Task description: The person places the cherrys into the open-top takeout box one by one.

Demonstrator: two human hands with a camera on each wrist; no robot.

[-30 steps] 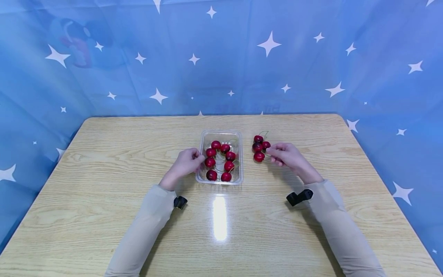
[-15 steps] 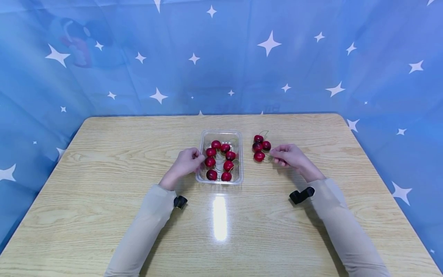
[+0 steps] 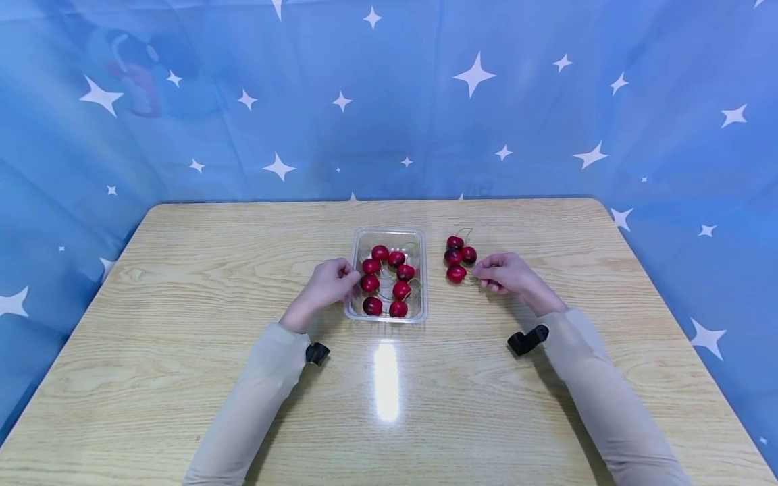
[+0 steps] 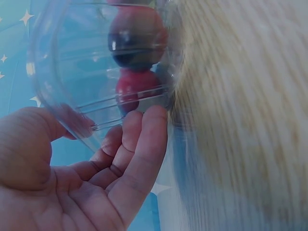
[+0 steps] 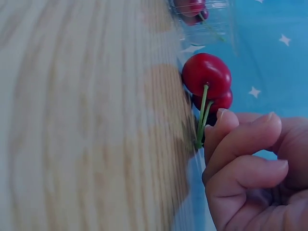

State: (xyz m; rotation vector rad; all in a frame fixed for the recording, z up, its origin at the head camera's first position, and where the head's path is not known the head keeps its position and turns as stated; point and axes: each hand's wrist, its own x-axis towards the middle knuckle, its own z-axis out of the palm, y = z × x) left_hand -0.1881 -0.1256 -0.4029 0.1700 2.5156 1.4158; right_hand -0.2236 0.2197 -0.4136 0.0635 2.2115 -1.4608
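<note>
Well, the person's left hand [image 3: 331, 283] has hold of the left wall of a clear plastic punnet [image 3: 385, 319], thumb at the rim and fingers bent against the outside. 8 red cherries [image 3: 369, 283] sit inside it in a loose ring, a few with thin stems showing. The punnet stands on a wood-grain table [image 3: 152, 304], toward the far edge.

Just to its right, apart from its wall, 4 loose cherries [image 3: 456, 274] lie bunched on the table — 3 clustered at the back, 1 nearer the person. The right hand [image 3: 507, 273] is beside them, fingers curled in near the thumb, tips right by the green stems [image 5: 201, 113]; I can't quite tell whether they pinch a stem or merely brush it.

Pale sleeves [image 3: 252, 398] cover both arms, with a small black device [image 3: 527, 340] at each wrist. Behind the table hangs a blue backdrop [image 3: 213, 67] — white stars all over it.
</note>
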